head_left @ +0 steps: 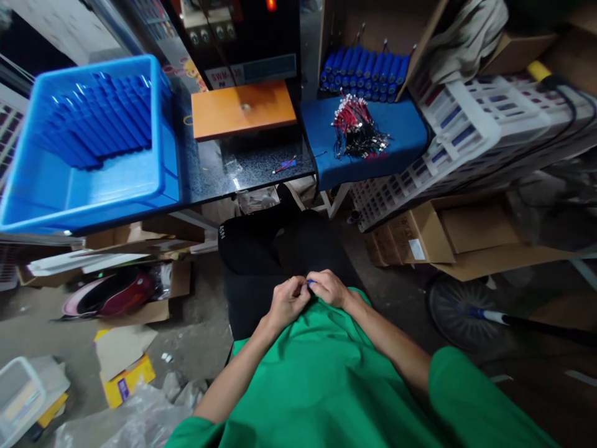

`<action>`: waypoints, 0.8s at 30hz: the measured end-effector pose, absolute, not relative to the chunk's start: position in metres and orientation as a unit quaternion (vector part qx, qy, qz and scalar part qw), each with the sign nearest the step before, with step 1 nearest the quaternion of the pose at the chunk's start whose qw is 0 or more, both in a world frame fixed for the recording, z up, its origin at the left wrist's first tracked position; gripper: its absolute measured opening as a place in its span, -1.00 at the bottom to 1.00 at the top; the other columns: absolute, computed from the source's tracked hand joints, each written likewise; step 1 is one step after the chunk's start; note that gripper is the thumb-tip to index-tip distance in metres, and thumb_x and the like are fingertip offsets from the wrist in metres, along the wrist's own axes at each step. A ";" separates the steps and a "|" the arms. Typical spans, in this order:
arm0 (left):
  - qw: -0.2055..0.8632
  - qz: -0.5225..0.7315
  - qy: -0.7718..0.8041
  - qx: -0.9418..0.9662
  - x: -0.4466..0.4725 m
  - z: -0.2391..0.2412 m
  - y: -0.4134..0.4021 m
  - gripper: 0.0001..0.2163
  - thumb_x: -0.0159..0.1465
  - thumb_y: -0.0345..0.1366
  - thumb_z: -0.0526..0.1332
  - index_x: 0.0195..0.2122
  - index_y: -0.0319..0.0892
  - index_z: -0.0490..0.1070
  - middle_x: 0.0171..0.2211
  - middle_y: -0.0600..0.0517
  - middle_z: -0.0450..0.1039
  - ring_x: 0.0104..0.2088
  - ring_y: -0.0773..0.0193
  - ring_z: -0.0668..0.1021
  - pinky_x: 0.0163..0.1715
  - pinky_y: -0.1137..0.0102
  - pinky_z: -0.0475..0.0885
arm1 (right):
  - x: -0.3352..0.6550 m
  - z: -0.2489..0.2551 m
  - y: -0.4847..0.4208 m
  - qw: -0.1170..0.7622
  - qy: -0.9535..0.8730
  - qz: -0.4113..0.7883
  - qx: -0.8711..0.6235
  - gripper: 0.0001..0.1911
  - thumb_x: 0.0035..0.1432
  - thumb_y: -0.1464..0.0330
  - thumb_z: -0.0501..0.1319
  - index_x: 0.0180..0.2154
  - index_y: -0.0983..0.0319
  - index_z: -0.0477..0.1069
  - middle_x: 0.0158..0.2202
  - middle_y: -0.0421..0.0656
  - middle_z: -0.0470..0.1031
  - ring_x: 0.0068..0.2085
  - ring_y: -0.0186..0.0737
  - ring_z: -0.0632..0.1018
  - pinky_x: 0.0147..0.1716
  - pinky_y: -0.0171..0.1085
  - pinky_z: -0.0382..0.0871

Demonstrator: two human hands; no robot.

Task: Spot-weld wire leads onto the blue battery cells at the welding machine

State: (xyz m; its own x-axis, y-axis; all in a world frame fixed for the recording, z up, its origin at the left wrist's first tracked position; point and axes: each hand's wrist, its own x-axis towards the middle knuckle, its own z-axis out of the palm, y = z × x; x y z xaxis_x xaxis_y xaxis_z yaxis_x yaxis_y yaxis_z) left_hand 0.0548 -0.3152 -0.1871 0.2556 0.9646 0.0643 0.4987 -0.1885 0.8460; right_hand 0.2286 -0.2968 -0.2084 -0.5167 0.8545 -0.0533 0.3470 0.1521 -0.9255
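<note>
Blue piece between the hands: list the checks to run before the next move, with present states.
1. Right hand at the small blue piece: ok.
2. Grip of the left hand on it: cannot tell.
3. Piece fully visible: not ok, partly hidden by the hands.
4. Wire leads all on the blue cloth: not ok, one loose lead lies on the bench.
5. Blue cylinders stacked in the brown box: ok.

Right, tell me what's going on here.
A person in a green shirt has the left hand and right hand together at the lap, fingers around a small blue item, mostly hidden. In front, a blue bin holds rows of blue cylinders, and a pile of red and black wires lies on a blue cloth.
</note>
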 end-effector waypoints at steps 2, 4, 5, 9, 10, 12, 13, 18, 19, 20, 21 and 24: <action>0.371 0.327 0.524 0.693 0.057 -0.187 -0.317 -0.89 0.21 -0.31 0.16 -0.42 -0.19 0.42 -0.60 0.13 0.34 -0.63 0.48 0.33 -0.60 0.57 0.22 | 0.230 -0.210 -0.298 0.253 -0.721 0.493 -0.417 -0.79 0.21 0.32 0.01 -0.47 0.17 0.26 -0.58 -0.23 0.29 -0.49 -0.24 0.37 -0.42 -0.29 0.13; 0.373 0.339 0.524 0.687 0.058 -0.186 -0.318 -0.90 0.20 -0.32 0.17 -0.42 -0.19 0.42 -0.61 0.14 0.34 -0.63 0.48 0.32 -0.60 0.57 0.22 | 0.230 -0.210 -0.298 0.255 -0.725 0.490 -0.411 -0.79 0.21 0.31 0.01 -0.47 0.16 0.24 -0.58 -0.23 0.28 -0.49 -0.24 0.37 -0.43 -0.29 0.12; 0.373 0.344 0.523 0.684 0.058 -0.186 -0.319 -0.91 0.20 -0.33 0.17 -0.42 -0.19 0.42 -0.61 0.14 0.33 -0.63 0.48 0.31 -0.60 0.57 0.22 | 0.230 -0.211 -0.298 0.257 -0.726 0.489 -0.409 -0.79 0.21 0.31 0.01 -0.48 0.16 0.24 -0.59 -0.24 0.27 -0.50 -0.24 0.36 -0.44 -0.29 0.12; 0.375 0.345 0.531 0.677 0.059 -0.185 -0.320 -0.90 0.20 -0.33 0.16 -0.41 -0.19 0.42 -0.60 0.13 0.34 -0.62 0.46 0.32 -0.58 0.55 0.23 | 0.231 -0.211 -0.300 0.256 -0.726 0.488 -0.411 -0.79 0.21 0.31 0.01 -0.47 0.16 0.25 -0.57 -0.22 0.30 -0.48 -0.23 0.38 -0.42 -0.29 0.14; 0.375 0.344 0.536 0.674 0.060 -0.185 -0.320 -0.90 0.21 -0.32 0.16 -0.42 -0.18 0.42 -0.60 0.13 0.33 -0.62 0.46 0.32 -0.58 0.55 0.23 | 0.231 -0.211 -0.300 0.256 -0.725 0.488 -0.413 -0.79 0.21 0.31 0.01 -0.47 0.16 0.26 -0.56 -0.22 0.31 -0.47 -0.23 0.38 -0.41 -0.29 0.15; 0.375 0.345 0.545 0.666 0.062 -0.184 -0.322 -0.89 0.20 -0.31 0.16 -0.43 -0.18 0.41 -0.62 0.14 0.30 -0.63 0.47 0.29 -0.59 0.55 0.21 | 0.232 -0.212 -0.301 0.259 -0.724 0.487 -0.414 -0.80 0.20 0.31 0.02 -0.47 0.16 0.26 -0.56 -0.21 0.32 -0.47 -0.22 0.39 -0.41 -0.29 0.16; 0.377 0.346 0.547 0.663 0.064 -0.183 -0.323 -0.89 0.20 -0.31 0.16 -0.44 -0.18 0.41 -0.63 0.15 0.28 -0.64 0.47 0.28 -0.60 0.55 0.20 | 0.232 -0.212 -0.301 0.262 -0.724 0.486 -0.414 -0.80 0.19 0.31 0.03 -0.47 0.16 0.26 -0.56 -0.21 0.31 -0.47 -0.22 0.38 -0.41 -0.28 0.16; 0.404 0.351 0.559 0.633 0.067 -0.183 -0.324 -0.90 0.16 -0.30 0.18 -0.47 -0.18 0.41 -0.67 0.17 0.23 -0.65 0.47 0.23 -0.60 0.53 0.17 | 0.234 -0.211 -0.303 0.269 -0.723 0.483 -0.414 -0.79 0.18 0.28 0.03 -0.49 0.16 0.27 -0.58 -0.20 0.31 -0.47 -0.21 0.38 -0.39 -0.27 0.21; 0.411 0.354 0.569 0.618 0.065 -0.184 -0.323 -0.90 0.15 -0.30 0.19 -0.47 -0.18 0.41 -0.66 0.17 0.23 -0.65 0.46 0.24 -0.60 0.53 0.17 | 0.234 -0.210 -0.305 0.274 -0.722 0.485 -0.411 -0.78 0.18 0.27 0.02 -0.48 0.16 0.29 -0.57 -0.19 0.33 -0.47 -0.21 0.39 -0.38 -0.26 0.23; 0.415 0.361 0.587 0.594 0.062 -0.186 -0.320 -0.90 0.14 -0.30 0.19 -0.47 -0.19 0.42 -0.66 0.17 0.24 -0.64 0.46 0.24 -0.60 0.52 0.17 | 0.235 -0.209 -0.307 0.282 -0.720 0.490 -0.402 -0.77 0.18 0.26 0.01 -0.47 0.16 0.31 -0.56 -0.19 0.35 -0.47 -0.21 0.40 -0.37 -0.26 0.25; 0.416 0.373 0.610 0.561 0.057 -0.188 -0.317 -0.90 0.12 -0.29 0.19 -0.47 -0.19 0.42 -0.66 0.17 0.24 -0.64 0.46 0.24 -0.60 0.52 0.16 | 0.235 -0.208 -0.310 0.293 -0.716 0.499 -0.390 -0.77 0.17 0.25 0.01 -0.46 0.16 0.33 -0.55 -0.18 0.36 -0.48 -0.21 0.40 -0.36 -0.25 0.26; 0.409 0.425 0.680 0.435 0.046 -0.190 -0.308 -0.90 0.10 -0.27 0.21 -0.45 -0.20 0.42 -0.65 0.17 0.21 -0.64 0.46 0.22 -0.64 0.53 0.11 | 0.236 -0.203 -0.317 0.323 -0.692 0.527 -0.373 -0.75 0.15 0.22 0.00 -0.43 0.17 0.37 -0.53 -0.17 0.39 -0.49 -0.22 0.40 -0.37 -0.24 0.28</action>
